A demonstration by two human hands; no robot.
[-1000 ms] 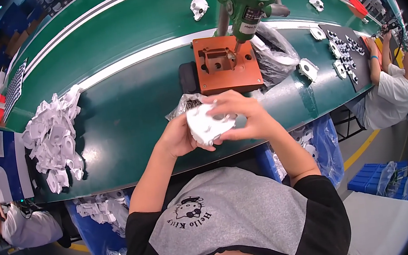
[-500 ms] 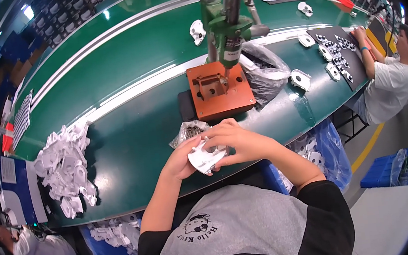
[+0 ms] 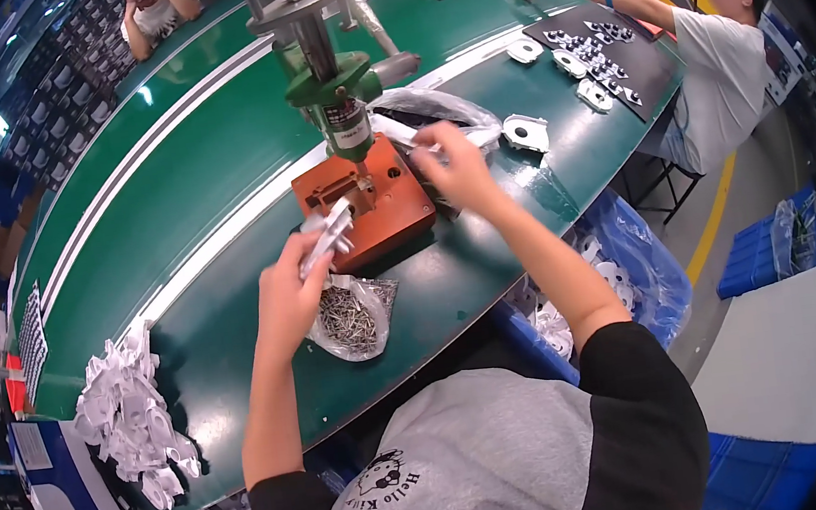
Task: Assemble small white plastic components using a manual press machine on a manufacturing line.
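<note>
My left hand (image 3: 284, 294) grips a white plastic housing part (image 3: 328, 236), tilted on edge at the left front of the orange fixture block (image 3: 399, 218). Above that block stands a green press (image 3: 343, 111), its tip pointing down at the fixture. To the block's right, my right hand (image 3: 462, 170) is raised by an open clear plastic bag (image 3: 474, 127) with dark contents. Its fingers are curled together and slightly blurred; what they hold, if anything, cannot be made out. Below my left hand lies a clear bag of small metal screws (image 3: 353, 320).
White parts are heaped (image 3: 135, 422) on the bench's left. Single white housings (image 3: 525, 133) lie to the right, beside a dark mat (image 3: 642, 57) with small black-and-white pieces. A co-worker (image 3: 719, 68) reaches over the belt. A blue lined bin (image 3: 646, 268) stands below the bench edge.
My hands have moved apart and forward from the white housing held between them. The left carries it to the fixture; the right has gone to the dark-filled bag. The head view has shifted.
</note>
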